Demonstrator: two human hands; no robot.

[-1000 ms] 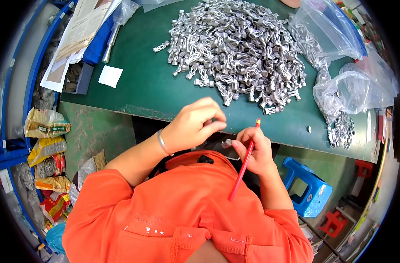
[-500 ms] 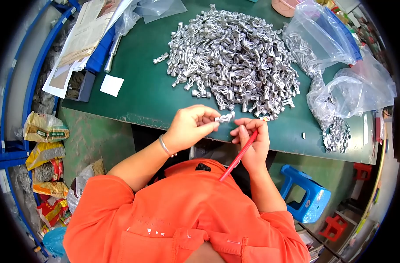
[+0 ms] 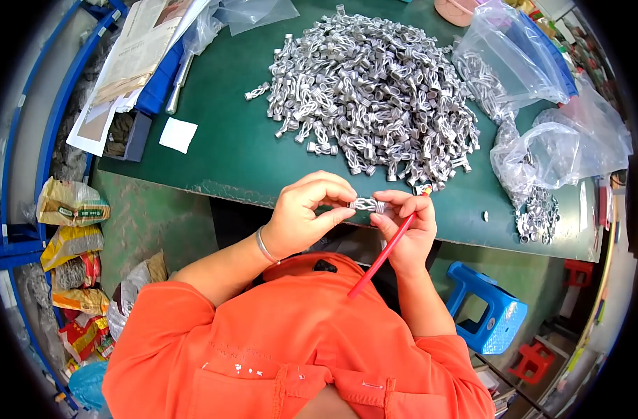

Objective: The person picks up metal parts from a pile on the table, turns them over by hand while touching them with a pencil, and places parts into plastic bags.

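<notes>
Between my two hands is a small silver metal link (image 3: 366,204) with ribbed ends and a twisted loop middle. Its left end is pinched in the thumb and fingertips of my left hand (image 3: 307,215). My right hand (image 3: 408,227) grips the other end, while a thin red stick (image 3: 382,264) lies through its fingers. The stick slants down toward my orange shirt, and I cannot make out what kind of tool its upper tip belongs to. Just beyond my fingers rises a big pile of similar metal links (image 3: 375,91) on the green table (image 3: 228,140).
Clear plastic bags (image 3: 542,146) with metal parts lie on the right, beside a heap of small rings (image 3: 535,216). A white paper square (image 3: 178,135) and a blue bin (image 3: 155,94) are at left. A blue stool (image 3: 501,325) stands below the table's right side.
The link has come down slightly toward me and now lies level between both hands. My right fingers, previously apart from it, have closed on its right end.
</notes>
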